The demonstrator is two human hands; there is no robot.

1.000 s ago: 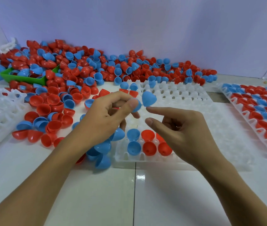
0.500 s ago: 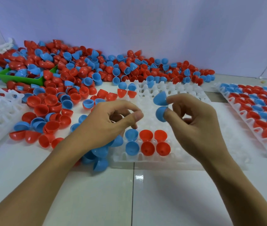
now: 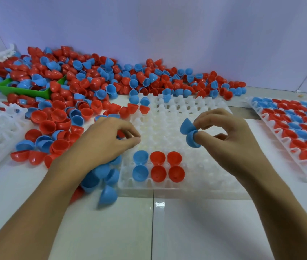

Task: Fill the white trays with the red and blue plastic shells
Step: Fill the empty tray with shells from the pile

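The two blue shells (image 3: 189, 133) have passed from the left hand to the right hand (image 3: 229, 145), whose thumb and fingers now pinch them above centre frame, over the white tray (image 3: 205, 177); the left hand (image 3: 104, 143) has dropped to the tray's left edge, fingers curled together; whether they hold a shell cannot be told; six shells (image 3: 157, 166) sit in the tray's lower rows; judged next: seat both blue shells in free cells; the loose pile (image 3: 92, 87) fills the upper left.
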